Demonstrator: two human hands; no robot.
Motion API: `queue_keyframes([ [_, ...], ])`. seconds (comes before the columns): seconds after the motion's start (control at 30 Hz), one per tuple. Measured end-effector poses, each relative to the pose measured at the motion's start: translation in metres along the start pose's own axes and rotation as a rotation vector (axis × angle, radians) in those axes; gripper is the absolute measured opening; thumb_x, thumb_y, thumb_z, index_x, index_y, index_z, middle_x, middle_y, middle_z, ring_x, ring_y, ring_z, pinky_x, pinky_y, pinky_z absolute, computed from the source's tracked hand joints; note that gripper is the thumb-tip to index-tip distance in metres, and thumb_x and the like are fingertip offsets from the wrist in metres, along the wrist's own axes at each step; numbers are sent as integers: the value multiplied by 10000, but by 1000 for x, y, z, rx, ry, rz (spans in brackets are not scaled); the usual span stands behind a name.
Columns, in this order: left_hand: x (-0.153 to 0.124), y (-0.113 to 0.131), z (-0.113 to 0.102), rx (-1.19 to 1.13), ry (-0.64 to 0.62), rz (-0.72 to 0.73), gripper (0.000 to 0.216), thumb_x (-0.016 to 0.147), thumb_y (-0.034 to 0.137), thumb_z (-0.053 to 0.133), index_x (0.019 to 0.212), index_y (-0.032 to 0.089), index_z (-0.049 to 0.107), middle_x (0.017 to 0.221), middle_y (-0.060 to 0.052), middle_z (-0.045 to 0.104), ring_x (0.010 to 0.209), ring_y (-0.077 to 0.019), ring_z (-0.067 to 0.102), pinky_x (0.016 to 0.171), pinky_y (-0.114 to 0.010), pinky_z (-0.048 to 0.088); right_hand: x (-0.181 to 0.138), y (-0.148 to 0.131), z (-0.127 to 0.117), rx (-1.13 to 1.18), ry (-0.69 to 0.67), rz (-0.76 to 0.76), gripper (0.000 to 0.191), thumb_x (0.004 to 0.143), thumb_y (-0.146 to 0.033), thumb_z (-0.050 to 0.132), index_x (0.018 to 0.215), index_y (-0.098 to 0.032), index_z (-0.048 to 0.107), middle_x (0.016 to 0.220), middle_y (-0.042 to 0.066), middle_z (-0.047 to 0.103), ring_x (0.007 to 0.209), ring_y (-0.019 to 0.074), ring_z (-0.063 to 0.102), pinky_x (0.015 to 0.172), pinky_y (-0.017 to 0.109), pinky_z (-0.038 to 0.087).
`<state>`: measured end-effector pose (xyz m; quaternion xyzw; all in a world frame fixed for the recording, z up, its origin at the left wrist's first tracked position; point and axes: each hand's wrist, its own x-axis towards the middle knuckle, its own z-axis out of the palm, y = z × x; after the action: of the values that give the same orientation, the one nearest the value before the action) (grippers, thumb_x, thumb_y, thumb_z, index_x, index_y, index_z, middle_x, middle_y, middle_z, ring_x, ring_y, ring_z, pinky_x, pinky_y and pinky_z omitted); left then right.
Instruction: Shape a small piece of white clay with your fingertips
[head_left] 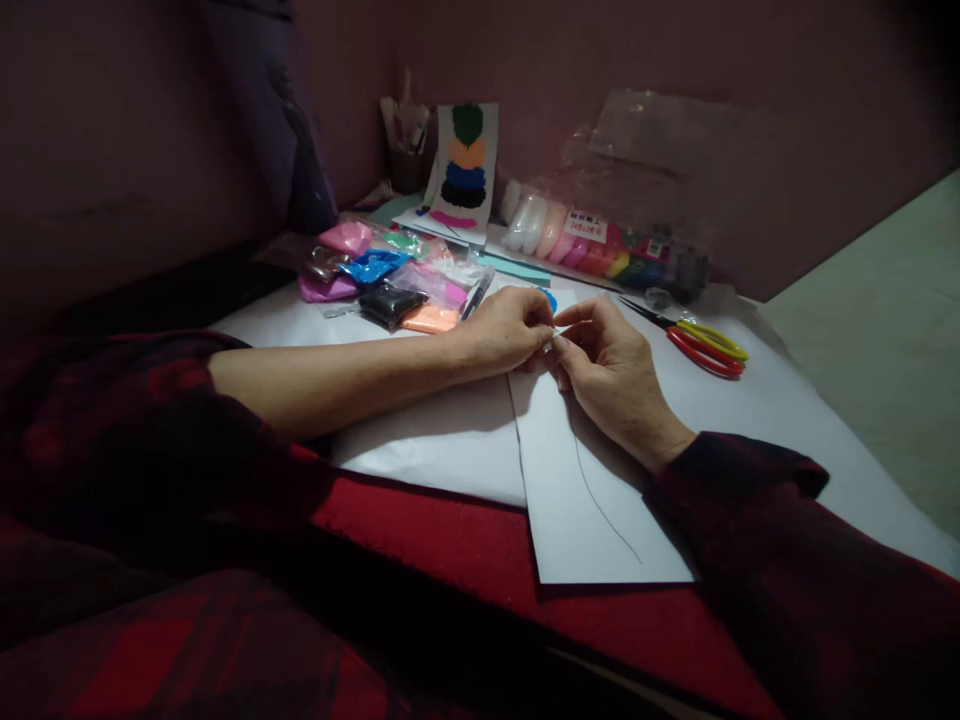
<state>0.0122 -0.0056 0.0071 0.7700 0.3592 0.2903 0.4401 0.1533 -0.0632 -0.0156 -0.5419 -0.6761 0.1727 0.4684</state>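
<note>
My left hand (510,328) and my right hand (611,375) meet over a white paper sheet (559,500) marked with a long curved pencil-thin line. Between their fingertips is a small white piece (549,344), perhaps modelling clay; the fingers hide most of it. Both hands are closed in a pinch on it. Just behind the fingers a patch of blue (551,299) shows on the paper. Right of my right hand lies a pair of scissors (709,348) with red and yellow handles.
Bagged coloured clay packets (386,285) lie beyond my left forearm. A card with coloured patches (466,170) leans at the back, near a cup of sticks (407,165). Along the wall lies a long clear pack of coloured clay (600,245). Red cloth (435,540) borders the front edge.
</note>
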Motion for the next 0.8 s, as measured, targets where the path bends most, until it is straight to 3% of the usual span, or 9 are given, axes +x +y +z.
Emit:
queue_keyframes([
  [0.8,0,-1,1,-5,10,4,89,831,82,512,761,134,529,575,10,563,511,-77,544,513,-199,399,0,-2,0,-13,0,2,129,829,-147,566,909,-238,523,634,-54,593,482,109,512,517,275,402],
])
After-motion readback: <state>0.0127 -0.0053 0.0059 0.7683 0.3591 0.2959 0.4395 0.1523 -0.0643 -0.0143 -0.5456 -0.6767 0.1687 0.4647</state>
